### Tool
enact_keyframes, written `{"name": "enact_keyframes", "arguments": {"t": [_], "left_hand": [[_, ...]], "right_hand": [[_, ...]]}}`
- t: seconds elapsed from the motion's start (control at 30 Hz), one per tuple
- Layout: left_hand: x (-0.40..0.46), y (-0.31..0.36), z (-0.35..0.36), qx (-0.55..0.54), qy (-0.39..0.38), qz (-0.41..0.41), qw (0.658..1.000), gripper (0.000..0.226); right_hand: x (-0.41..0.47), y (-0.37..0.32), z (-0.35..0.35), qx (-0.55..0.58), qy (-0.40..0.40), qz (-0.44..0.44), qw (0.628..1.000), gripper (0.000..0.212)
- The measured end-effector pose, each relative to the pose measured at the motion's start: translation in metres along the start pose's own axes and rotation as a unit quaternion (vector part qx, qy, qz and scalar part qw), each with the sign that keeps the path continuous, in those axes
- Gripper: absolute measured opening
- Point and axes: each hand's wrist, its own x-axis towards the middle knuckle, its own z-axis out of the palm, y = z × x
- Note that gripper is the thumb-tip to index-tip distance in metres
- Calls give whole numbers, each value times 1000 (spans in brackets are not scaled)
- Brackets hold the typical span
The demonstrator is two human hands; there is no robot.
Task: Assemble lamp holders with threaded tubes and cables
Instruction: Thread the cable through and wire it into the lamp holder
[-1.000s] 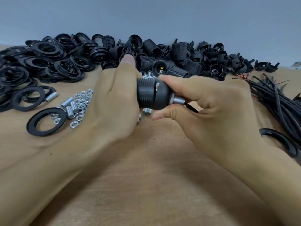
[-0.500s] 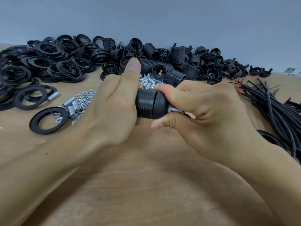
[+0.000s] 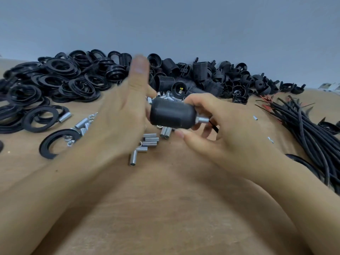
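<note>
A black lamp holder [image 3: 172,115] lies sideways in the air above the wooden table [image 3: 165,208]. A silver threaded tube [image 3: 202,120] sticks out of its right end, with a black cable [image 3: 214,127] running on behind it. My right hand [image 3: 226,133] grips the holder's right end at thumb and fingers. My left hand [image 3: 121,116] is blurred just left of the holder, fingers spread and lifted, with nothing in it. Loose silver tubes [image 3: 150,141] lie on the table under both hands.
Black rings [image 3: 55,80] are heaped at the back left, black holder shells and caps [image 3: 211,78] along the back. Nuts and tubes [image 3: 81,126] lie at the left beside a ring [image 3: 53,142]. A bundle of black cables [image 3: 303,129] fills the right side.
My left hand has let go of the holder's left end and opened, its fingers swinging up. The holder now stays in my right hand alone and has tipped slightly.
</note>
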Motion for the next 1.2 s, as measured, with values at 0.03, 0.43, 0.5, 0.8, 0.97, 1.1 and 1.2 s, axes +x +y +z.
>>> {"name": "enact_keyframes", "arguments": {"t": [0.03,0.43,0.5,0.8,0.97,1.1,1.2], "left_hand": [[4,-1,-6,57,22,27,998,75],[63,-74,-65,499,17,-110,859,42],[65,-73,-65,471,56,-64,878,34],[66,-67,-66,403,158,1,902,25],[51,-46,-36,143,174,135,965,14],[20,-24,4,-152,-32,83,984,13],[11,-20,13,-296,-137,33,945,27]], "right_hand": [[-1,1,-1,-9,12,7,1000,29],[-3,-2,-2,1,30,57,998,19],[-3,-3,-1,-16,33,55,998,19],[0,11,2,7,79,102,992,25],[2,20,1,44,131,112,984,19],[3,23,0,42,122,87,988,28],[3,25,0,50,128,64,988,35]]}}
